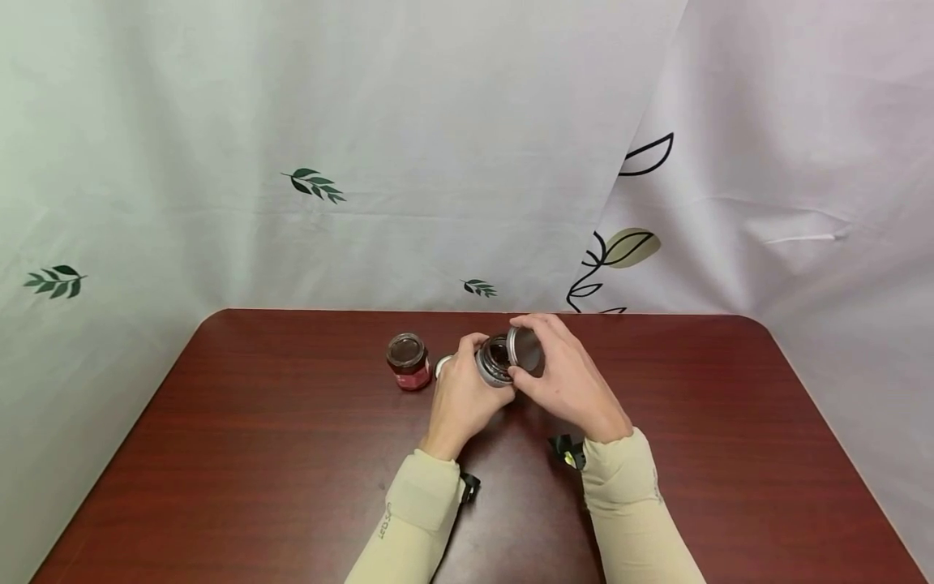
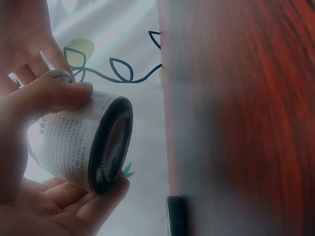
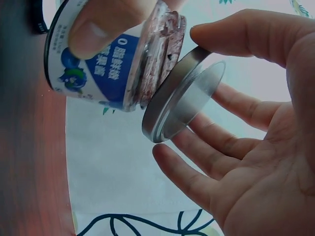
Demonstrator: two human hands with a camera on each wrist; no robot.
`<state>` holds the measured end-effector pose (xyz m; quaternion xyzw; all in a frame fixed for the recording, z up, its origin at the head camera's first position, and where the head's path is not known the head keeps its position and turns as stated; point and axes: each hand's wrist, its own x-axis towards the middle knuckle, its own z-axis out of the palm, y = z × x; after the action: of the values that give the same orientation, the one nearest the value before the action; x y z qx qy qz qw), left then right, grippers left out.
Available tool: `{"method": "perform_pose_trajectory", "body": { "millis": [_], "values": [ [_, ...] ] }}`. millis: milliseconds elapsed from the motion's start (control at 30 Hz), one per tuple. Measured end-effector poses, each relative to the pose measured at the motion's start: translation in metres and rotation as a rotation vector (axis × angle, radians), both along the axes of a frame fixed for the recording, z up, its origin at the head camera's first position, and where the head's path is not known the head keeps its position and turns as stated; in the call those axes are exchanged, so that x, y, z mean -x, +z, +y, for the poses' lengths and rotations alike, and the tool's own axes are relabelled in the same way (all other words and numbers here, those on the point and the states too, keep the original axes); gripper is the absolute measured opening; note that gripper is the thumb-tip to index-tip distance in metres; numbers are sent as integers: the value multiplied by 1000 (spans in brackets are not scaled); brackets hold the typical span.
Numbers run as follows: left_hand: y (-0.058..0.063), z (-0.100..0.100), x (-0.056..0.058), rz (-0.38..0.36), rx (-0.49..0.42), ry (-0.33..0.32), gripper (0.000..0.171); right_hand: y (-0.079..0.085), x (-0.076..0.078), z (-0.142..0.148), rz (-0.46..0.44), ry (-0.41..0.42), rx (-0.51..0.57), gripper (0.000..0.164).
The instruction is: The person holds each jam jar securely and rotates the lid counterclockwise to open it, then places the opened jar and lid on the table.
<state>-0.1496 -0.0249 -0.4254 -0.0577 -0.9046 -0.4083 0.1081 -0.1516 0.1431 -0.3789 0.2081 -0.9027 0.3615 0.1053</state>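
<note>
A glass jar [image 3: 98, 64] with a white-and-blue label showing blueberries is tilted in the air, its mouth uncovered. My left hand [image 1: 467, 397] grips it round the body, and my left thumb [image 2: 74, 96] lies across the label in the left wrist view. Dark residue clings inside the jar's neck. Pinched by its edge in my right hand [image 1: 565, 377] is a silver metal lid [image 3: 172, 93], tilted right beside the jar's mouth. The thumb and fingertips are at the lid's rim, with the other fingers spread in the right wrist view.
To the left of my hands, a dark jar [image 1: 409, 362] with a red label stands upright on the brown table [image 1: 277, 454]. A small white round thing [image 1: 441, 367] shows partly behind my left hand. A patterned white curtain [image 1: 409, 162] hangs behind the table.
</note>
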Motion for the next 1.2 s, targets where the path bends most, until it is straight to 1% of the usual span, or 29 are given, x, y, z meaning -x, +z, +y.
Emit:
{"method": "perform_pose_trajectory", "body": {
  "millis": [300, 467, 633, 767, 1033, 1200],
  "values": [
    [0, 0, 0, 21, 3, 1, 71, -4, 1, 4, 13, 0, 23, 59],
    [-1, 0, 0, 17, -2, 0, 71, -5, 1, 6, 8, 0, 21, 60],
    [-1, 0, -1, 6, -8, 3, 75, -6, 1, 10, 16, -7, 29, 61],
    [-1, 0, -1, 13, -2, -2, 78, -6, 0, 13, 25, -3, 45, 61],
    [-1, 0, -1, 28, -3, -16, 72, -10, 0, 19, 25, -2, 81, 60],
    [-2, 0, -1, 33, -10, -21, 71, -13, 1, 23, -6, -8, 105, 60]
  ]
}}
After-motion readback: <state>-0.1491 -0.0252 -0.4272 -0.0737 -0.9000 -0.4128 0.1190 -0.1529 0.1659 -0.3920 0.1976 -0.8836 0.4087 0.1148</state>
